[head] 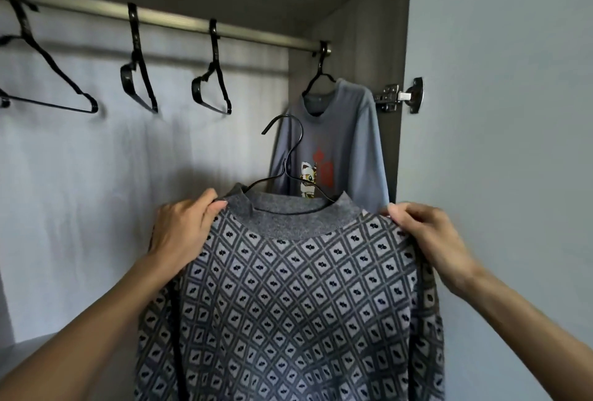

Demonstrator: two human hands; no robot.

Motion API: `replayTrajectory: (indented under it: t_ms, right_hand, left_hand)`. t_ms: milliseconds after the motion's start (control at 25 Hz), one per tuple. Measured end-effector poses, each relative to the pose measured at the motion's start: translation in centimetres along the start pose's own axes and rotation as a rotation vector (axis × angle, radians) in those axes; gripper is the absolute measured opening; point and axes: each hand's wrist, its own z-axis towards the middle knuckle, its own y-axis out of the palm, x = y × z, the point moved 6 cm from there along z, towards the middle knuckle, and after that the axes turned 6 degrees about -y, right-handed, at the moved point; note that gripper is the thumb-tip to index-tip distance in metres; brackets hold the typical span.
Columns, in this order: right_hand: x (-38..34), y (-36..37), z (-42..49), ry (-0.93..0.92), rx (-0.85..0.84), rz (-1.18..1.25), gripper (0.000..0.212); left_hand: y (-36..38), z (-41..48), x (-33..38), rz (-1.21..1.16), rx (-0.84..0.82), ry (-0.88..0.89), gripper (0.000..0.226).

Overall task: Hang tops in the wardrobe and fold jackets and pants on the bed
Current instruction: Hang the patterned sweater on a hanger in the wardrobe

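A grey sweater with a diamond pattern (295, 298) hangs on a thin black hanger (290, 157), held up in front of the open wardrobe. My left hand (183, 230) pinches its left shoulder beside the collar. My right hand (430, 237) pinches its right shoulder. The hanger's hook points left and sits well below the wardrobe rail (167, 20), touching nothing. Behind it, a blue-grey long-sleeved top with a red and cartoon print (340, 144) hangs from the rail's right end.
Three bare black hangers (48, 80) (139, 80) (213, 86) hang along the rail to the left. The wardrobe side panel and a metal door hinge (401, 96) stand at the right, with the open door (497, 112) beyond.
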Motion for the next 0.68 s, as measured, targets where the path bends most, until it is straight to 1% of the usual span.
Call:
replayTrajectory:
  t_ms: [40, 80, 120, 200, 240, 280, 320, 360, 400, 440, 520, 560, 600, 640, 680]
  right_hand:
    - [0.2, -0.2, 0.1, 0.102, -0.061, 0.083, 0.037]
    - [0.2, -0.2, 0.1, 0.133, -0.093, 0.073, 0.033]
    - [0.2, -0.5, 0.2, 0.084, -0.076, -0.021, 0.028]
    - [-0.6, -1.2, 0.2, -0.153, 0.073, -0.399, 0.019]
    - [-1.0, -1.2, -0.2, -0.279, 0.156, -0.565, 0.017]
    - [-1.5, -0.9, -0.7, -0.380, 0.218, -0.660, 0.017]
    - [-1.6, -0.7, -1.1, -0.434, 0.253, -0.697, 0.016]
    - [-1.2, -0.7, -1.2, -0.430, 0.260, -0.710, 0.015]
    - [-0.5, -1.0, -1.0, -0.366, 0.239, -0.687, 0.018]
    - [0.5, -1.3, -0.7, -0.240, 0.183, -0.593, 0.026]
    - [2.4, -1.0, -0.8, 0.054, -0.033, -0.201, 0.042]
    - [3.0, -0.8, -1.1, 0.168, -0.119, -0.017, 0.042]
    - [3.2, -0.6, -1.3, 0.242, -0.163, 0.097, 0.037]
    - [3.5, -0.6, -1.3, 0.276, -0.159, 0.139, 0.030]
    - [3.7, -0.7, -1.2, 0.267, -0.107, 0.117, 0.023]
  left_hand:
    - [0.0, 0.3, 0.1, 0.000, 0.006, 0.007, 0.059]
    - [0.0, 0.4, 0.2, 0.003, 0.006, 0.018, 0.059]
    - [0.0, 0.4, 0.3, 0.010, 0.004, 0.028, 0.059]
    - [0.3, 0.5, 0.5, 0.031, 0.000, 0.034, 0.058]
    - [0.4, 0.5, 0.6, 0.038, 0.001, 0.033, 0.057]
    - [0.4, 0.5, 0.6, 0.039, 0.007, 0.032, 0.056]
    - [0.3, 0.5, 0.6, 0.040, 0.015, 0.033, 0.056]
    - [0.2, 0.4, 0.5, 0.045, 0.021, 0.034, 0.057]
    - [0.0, 0.4, 0.3, 0.049, 0.027, 0.035, 0.058]
    - [-0.3, 0.3, 0.0, 0.048, 0.033, 0.033, 0.058]
    - [-0.7, 0.1, -0.9, 0.034, 0.035, 0.017, 0.060]
    - [-0.8, 0.0, -1.4, 0.030, 0.030, 0.016, 0.060]
    - [-0.7, -0.1, -1.7, 0.029, 0.027, 0.020, 0.061]
    - [-0.6, -0.2, -2.0, 0.031, 0.024, 0.028, 0.060]
    - [-0.5, -0.2, -2.1, 0.041, 0.021, 0.038, 0.060]
